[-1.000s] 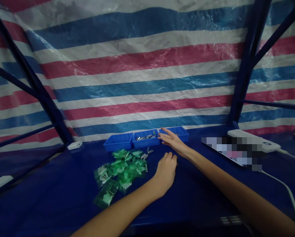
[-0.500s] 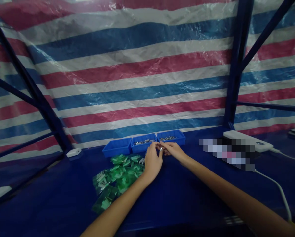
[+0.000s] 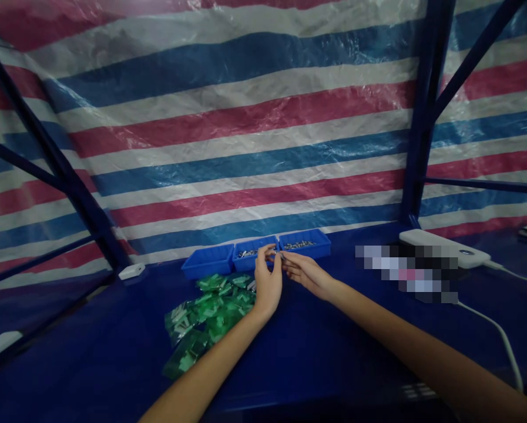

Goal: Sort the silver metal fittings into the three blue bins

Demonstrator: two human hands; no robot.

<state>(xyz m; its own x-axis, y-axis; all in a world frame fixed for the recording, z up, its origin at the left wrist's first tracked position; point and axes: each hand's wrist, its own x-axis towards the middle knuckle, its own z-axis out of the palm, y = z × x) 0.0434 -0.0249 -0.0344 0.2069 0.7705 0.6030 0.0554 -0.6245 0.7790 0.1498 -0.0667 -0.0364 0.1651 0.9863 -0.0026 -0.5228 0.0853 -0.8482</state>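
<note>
My left hand is raised just in front of the blue bins, with its thumb and fingers curled into a pinch. Opposite it, the fingertips of my right hand are closed and meet the left fingertips. Between them is a small metal part, mostly covered by the fingers. Behind my hands stand the middle blue bin, holding silvery metal pieces, and the right blue bin, also with small metal pieces. Left of my left wrist lies a pile of green-tinted plastic bags with small pieces inside.
An empty-looking blue bin stands at the left of the row. On the blue table, a white power bank lies beside a pixelated device with a white cable. A small white box sits far left.
Both hands have shifted slightly left. The left fingers have risen and opened up a little, and the silvery part seen below the fingertips before is now mostly hidden between them.
</note>
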